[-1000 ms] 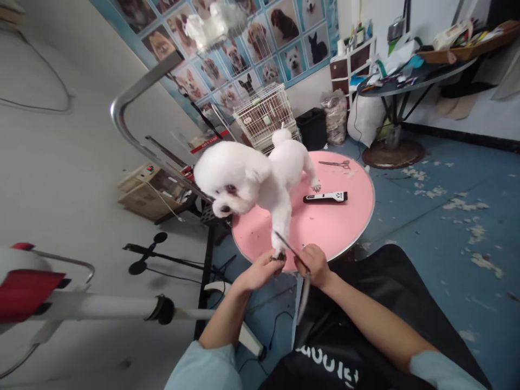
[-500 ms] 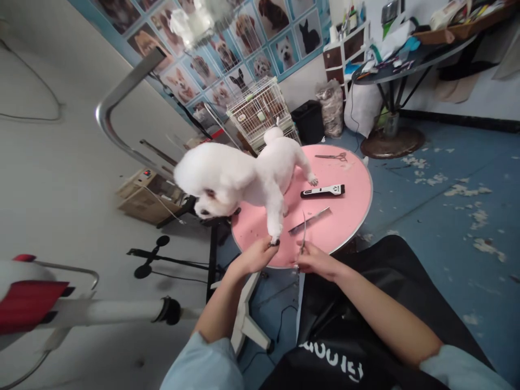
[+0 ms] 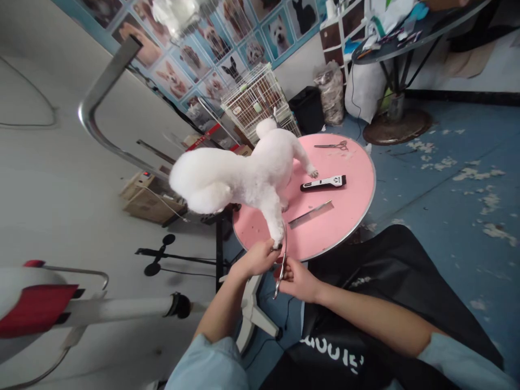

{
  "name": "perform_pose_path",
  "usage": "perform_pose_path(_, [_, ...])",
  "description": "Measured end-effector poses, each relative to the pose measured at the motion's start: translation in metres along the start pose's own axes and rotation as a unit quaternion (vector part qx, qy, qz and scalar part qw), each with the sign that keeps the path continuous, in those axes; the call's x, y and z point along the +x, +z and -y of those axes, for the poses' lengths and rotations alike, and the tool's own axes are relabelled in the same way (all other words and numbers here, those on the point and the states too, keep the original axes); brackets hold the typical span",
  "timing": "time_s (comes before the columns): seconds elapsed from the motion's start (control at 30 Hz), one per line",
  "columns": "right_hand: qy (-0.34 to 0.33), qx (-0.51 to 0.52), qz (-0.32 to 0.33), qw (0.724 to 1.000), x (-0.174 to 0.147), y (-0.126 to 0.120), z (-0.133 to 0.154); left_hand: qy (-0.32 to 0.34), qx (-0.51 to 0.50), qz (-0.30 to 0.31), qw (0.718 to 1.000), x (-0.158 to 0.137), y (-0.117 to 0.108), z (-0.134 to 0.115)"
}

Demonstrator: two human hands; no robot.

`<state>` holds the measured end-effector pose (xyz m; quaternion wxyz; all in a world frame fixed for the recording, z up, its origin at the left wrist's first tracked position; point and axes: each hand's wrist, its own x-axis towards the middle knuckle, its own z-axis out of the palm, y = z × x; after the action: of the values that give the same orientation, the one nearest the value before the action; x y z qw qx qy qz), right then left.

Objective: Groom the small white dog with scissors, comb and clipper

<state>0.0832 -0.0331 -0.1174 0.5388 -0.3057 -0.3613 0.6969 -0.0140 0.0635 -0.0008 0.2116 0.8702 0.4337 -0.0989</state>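
A fluffy white dog (image 3: 264, 165) stands on a round pink grooming table (image 3: 349, 200), its head turned away to the left. My left hand (image 3: 257, 259) is closed around the paw of its front leg, at the table's near edge. In my right hand (image 3: 299, 279) is a pair of curved scissors (image 3: 281, 271). Their blades point up along the near side of that front leg, close to the fur; I cannot tell whether they touch it. A metal comb (image 3: 312, 214) and a white and black clipper (image 3: 324, 183) lie on the table right of the dog.
A second pair of scissors (image 3: 332, 145) lies at the table's far side. A bent metal grooming arm (image 3: 95, 116) rises on the left. Behind stand a wire cage (image 3: 255, 100) and a black bin (image 3: 307, 110). Tufts of white fur (image 3: 436, 162) litter the blue floor.
The scissors have moved left and up against the held front leg, turning more upright. The dog's head has swung away. My left hand still holds the paw.
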Motion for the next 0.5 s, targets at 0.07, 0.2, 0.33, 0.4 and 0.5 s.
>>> perform_pose_path(0.07, [0.002, -0.003, -0.006, 1.000, -0.0013, 0.0014, -0.0018, 0.001, 0.014, -0.003, 1.000, -0.0014, -0.0008, -0.0011])
perform_pose_path(0.2, [-0.004, -0.008, -0.011, 1.000, -0.0010, 0.0030, -0.0018, 0.003, 0.030, 0.006, 1.000, -0.0016, -0.0007, -0.0024])
perform_pose_path(0.33, [-0.008, -0.026, -0.018, 0.999, -0.0007, 0.0031, 0.0002, 0.004, 0.042, 0.012, 0.999, -0.0006, 0.0014, -0.0012])
perform_pose_path(0.4, [-0.006, -0.029, -0.027, 0.999, -0.0012, 0.0032, 0.0003, 0.002, 0.044, 0.009, 0.999, -0.0007, 0.0026, 0.0000])
perform_pose_path(0.5, [-0.010, -0.036, -0.018, 0.999, -0.0022, 0.0038, -0.0004, 0.007, 0.039, 0.010, 0.999, -0.0009, 0.0050, 0.0022])
